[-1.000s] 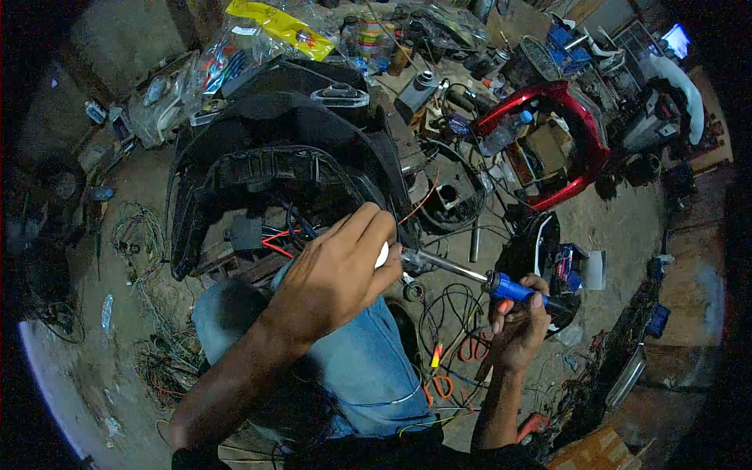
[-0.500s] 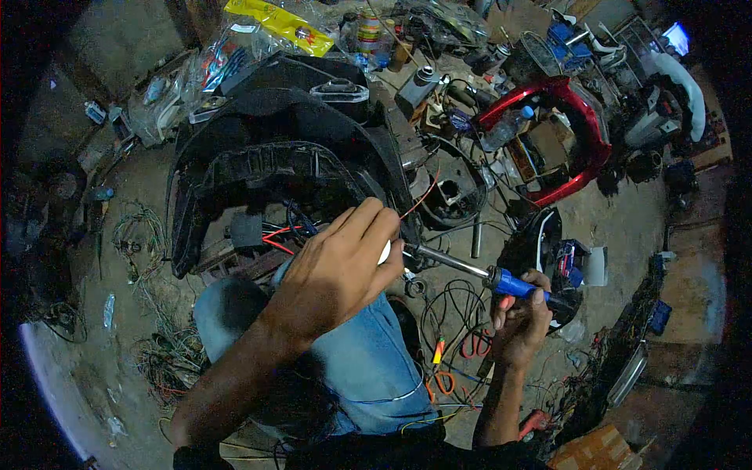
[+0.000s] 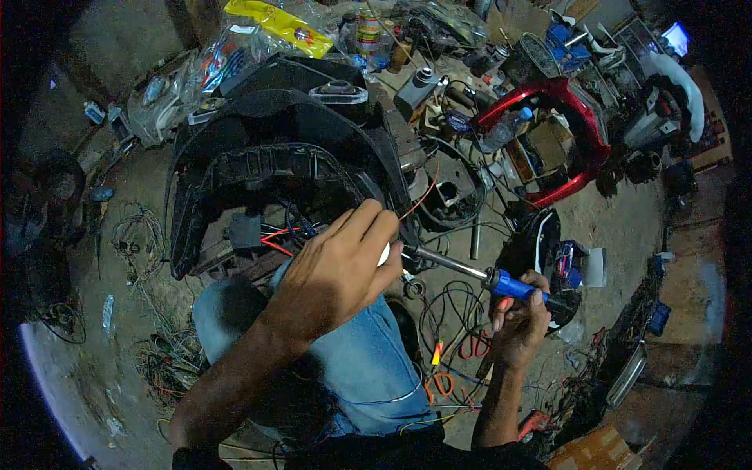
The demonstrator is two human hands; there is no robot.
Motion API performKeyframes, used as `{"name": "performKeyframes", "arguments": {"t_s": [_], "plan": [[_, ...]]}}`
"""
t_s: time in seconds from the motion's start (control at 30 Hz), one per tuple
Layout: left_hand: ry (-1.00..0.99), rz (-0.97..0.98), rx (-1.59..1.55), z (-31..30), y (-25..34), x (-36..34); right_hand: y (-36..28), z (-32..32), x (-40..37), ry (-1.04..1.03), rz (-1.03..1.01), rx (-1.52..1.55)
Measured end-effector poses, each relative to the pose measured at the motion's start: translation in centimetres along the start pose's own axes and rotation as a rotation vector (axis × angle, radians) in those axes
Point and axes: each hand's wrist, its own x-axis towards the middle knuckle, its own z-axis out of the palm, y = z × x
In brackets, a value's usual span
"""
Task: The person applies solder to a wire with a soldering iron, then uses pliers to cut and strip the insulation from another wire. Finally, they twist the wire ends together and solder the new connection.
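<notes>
Left hand: mine (image 3: 341,266), back up, fingers bent, pinching a white piece (image 3: 384,254); most of it hidden by my fingers.
Right hand: mine (image 3: 521,325), fingers wrapped round the handle of a blue-handled tool (image 3: 513,287).
Blue-handled tool: between my two hands, metal shaft (image 3: 454,264) aimed at my left fingertips; whether its tip touches the white piece, can't tell.
Legs: my blue jeans (image 3: 368,364), under the left forearm.
Black shell: big curved plastic part (image 3: 282,110), on the floor beyond my left hand; red wires (image 3: 276,241) inside its curve.
Thin orange-red wire: runs up and away (image 3: 427,192) from near my left fingers; its lower end hidden.
Black cable: loose loops (image 3: 446,309) on the floor, below the shaft.
Orange handles: loops (image 3: 443,384) on the floor, right of my jeans.
Red panel: glossy, curved (image 3: 583,160), far right; clear bottle (image 3: 501,135) with blue cap inside its curve.
Yellow packet: top (image 3: 286,30), past the black shell.
</notes>
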Motion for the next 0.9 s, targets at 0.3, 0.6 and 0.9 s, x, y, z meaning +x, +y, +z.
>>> {"name": "performKeyframes", "arguments": {"t_s": [0.3, 0.6, 0.9], "plan": [[-0.003, -0.007, -0.022, 0.12, -0.07, -0.06, 0.20, -0.09, 0.00, -0.030, -0.019, -0.047], [-0.013, -0.007, -0.005, 0.08, -0.05, -0.03, 0.09, 0.06, 0.06, -0.012, -0.006, 0.005], [-0.023, -0.006, -0.005, 0.05, -0.04, -0.06, -0.01, 0.24, 0.06, -0.008, -0.007, 0.011]]}}
